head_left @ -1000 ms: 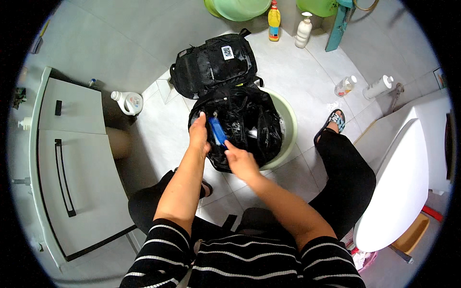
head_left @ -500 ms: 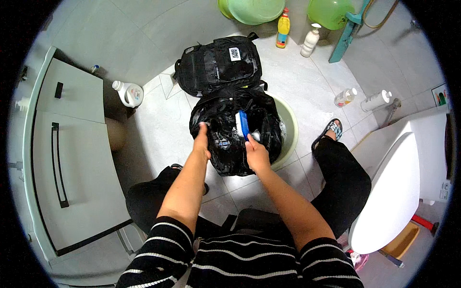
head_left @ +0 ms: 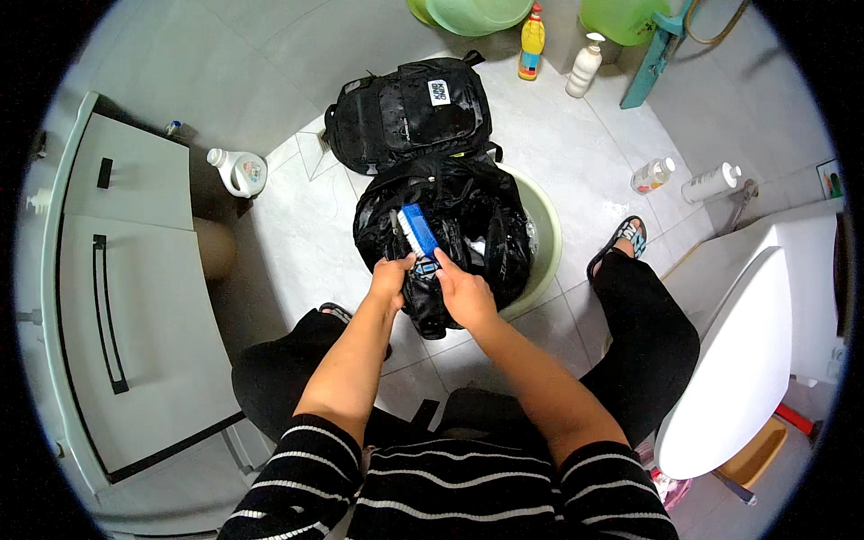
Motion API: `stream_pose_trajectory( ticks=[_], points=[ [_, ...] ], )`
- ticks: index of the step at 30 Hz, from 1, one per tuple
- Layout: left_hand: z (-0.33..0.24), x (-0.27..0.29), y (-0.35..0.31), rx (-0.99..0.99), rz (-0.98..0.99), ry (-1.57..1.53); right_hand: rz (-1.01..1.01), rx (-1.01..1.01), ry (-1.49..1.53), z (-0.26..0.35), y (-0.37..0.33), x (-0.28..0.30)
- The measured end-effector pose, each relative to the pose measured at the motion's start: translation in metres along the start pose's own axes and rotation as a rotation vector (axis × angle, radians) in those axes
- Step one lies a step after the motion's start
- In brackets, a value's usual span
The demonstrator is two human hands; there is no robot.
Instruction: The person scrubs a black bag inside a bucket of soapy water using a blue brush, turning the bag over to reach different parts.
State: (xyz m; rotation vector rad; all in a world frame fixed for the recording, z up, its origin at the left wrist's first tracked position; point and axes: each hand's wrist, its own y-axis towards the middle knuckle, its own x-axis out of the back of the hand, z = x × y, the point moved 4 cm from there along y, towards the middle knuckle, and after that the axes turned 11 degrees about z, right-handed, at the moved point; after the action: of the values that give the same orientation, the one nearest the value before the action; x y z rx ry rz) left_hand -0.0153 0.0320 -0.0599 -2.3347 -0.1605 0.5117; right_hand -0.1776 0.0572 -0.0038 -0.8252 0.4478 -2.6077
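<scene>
A wet black backpack point(head_left: 459, 193) lies over a pale green basin point(head_left: 547, 256) in front of me. My right hand point(head_left: 466, 295) grips the near end of a scrub brush point(head_left: 418, 230) with a blue back and white bristles. Its bristle side faces left, over the bag's fabric next to a small blue-and-white patch. Close beside it, my left hand point(head_left: 390, 281) is closed on the near-left part of the bag, holding a fold of cloth. Some white suds show in the bag's folds.
Another black backpack point(head_left: 396, 117) lies behind the basin. White bottles stand left and right, including a handled jug point(head_left: 241, 173). A yellow bottle point(head_left: 532, 45) and a pump bottle point(head_left: 585, 67) are at the back. A cabinet point(head_left: 135, 297) borders the left, a toilet point(head_left: 729, 360) the right.
My right hand has moved the brush left across the bag. My left hand has shifted slightly right and down, its fingers now closed on the fabric.
</scene>
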Motion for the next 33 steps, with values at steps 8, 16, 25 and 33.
stream_pose_trajectory(
  ticks=[8, 16, 25, 33],
  points=[
    [0.021, 0.014, 0.003, 0.143, 0.08, -0.194, 0.022, -0.038, 0.089, 0.009, -0.007, -0.009],
    [0.007, -0.006, 0.004, 0.022, 0.13, -0.201, -0.099, -0.298, -0.054, -0.086, 0.013, 0.017],
    [-0.011, -0.032, 0.001, 0.003, 0.088, -0.176, -0.044, -0.08, -0.15, -0.056, -0.031, 0.015],
    [-0.037, -0.045, -0.004, 0.058, -0.023, -0.235, -0.131, 0.116, 0.005, -0.025, -0.073, 0.018]
  ],
)
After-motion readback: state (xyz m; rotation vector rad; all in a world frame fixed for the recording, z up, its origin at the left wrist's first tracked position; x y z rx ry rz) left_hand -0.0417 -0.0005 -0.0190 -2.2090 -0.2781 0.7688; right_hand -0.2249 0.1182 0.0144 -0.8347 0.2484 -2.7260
